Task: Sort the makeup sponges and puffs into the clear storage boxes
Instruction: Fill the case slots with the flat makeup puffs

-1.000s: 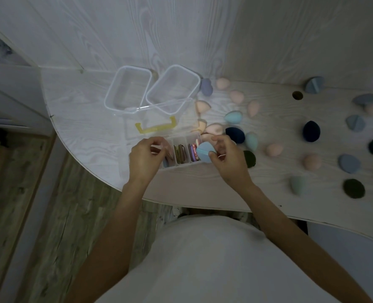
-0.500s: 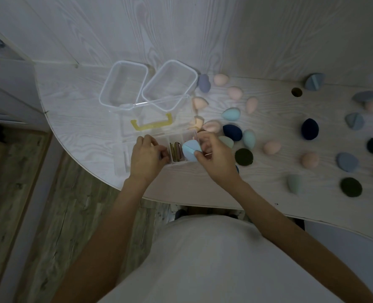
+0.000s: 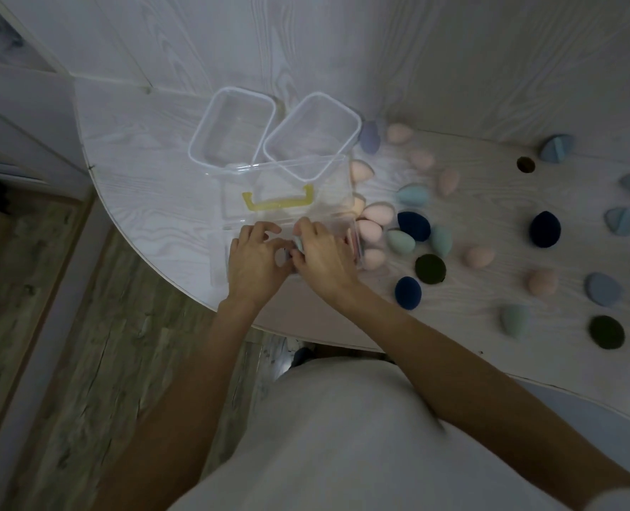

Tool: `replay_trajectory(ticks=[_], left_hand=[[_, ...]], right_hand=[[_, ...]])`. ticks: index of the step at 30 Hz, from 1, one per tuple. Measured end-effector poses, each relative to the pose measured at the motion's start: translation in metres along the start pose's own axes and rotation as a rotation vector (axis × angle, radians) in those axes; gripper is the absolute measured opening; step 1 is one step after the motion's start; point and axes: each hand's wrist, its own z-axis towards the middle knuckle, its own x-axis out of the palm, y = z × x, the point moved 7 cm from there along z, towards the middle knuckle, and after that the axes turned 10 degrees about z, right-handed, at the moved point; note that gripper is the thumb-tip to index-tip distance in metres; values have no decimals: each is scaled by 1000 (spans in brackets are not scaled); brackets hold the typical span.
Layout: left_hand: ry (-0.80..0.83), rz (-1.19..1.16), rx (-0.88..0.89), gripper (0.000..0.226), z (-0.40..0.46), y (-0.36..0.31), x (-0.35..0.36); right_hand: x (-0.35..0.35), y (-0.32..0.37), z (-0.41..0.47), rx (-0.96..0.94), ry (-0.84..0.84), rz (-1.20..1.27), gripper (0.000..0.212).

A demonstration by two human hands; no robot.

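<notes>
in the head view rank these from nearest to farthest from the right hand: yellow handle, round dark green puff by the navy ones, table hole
From the right hand:
1. yellow handle, just beyond the hand, on the clear lid
2. round dark green puff, to its right
3. table hole, far right, near the wall

Table [image 3: 151, 186]: set against the wall [image 3: 417, 60]. Two open boxes [image 3: 232, 132] side by side at the back, near the wall. Divided case [image 3: 287, 215] just in front of them, at the near edge; left hand [image 3: 254, 261] and right hand [image 3: 324, 258] over it, touching each other. Sponges and puffs [image 3: 413, 226] scattered to the right of the case, the nearest against its right side.
</notes>
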Motion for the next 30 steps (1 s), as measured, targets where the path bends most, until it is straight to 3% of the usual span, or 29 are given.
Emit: replay_trajectory(ticks=[3, 9, 12, 15, 18, 23, 30], left_hand=[[11, -25, 5, 22, -1, 1, 0], [3, -101, 17, 22, -1, 10, 2], [15, -53, 73, 40, -2, 8, 3], [161, 44, 112, 58, 1, 0, 5], [331, 136, 127, 53, 8, -5, 7], [501, -9, 178, 60, 10, -2, 10], [408, -60, 207, 53, 5, 1, 8]], right_hand=[[4, 1, -3, -33, 53, -138, 25], [-2, -7, 0, -77, 154, -118, 27], [-4, -4, 7, -134, 146, -247, 29], [-3, -1, 14, -121, 160, -269, 31], [-2, -1, 12, -101, 227, -203, 33], [-2, -9, 5, -76, 310, -153, 35], [5, -8, 6, -85, 239, -211, 41]])
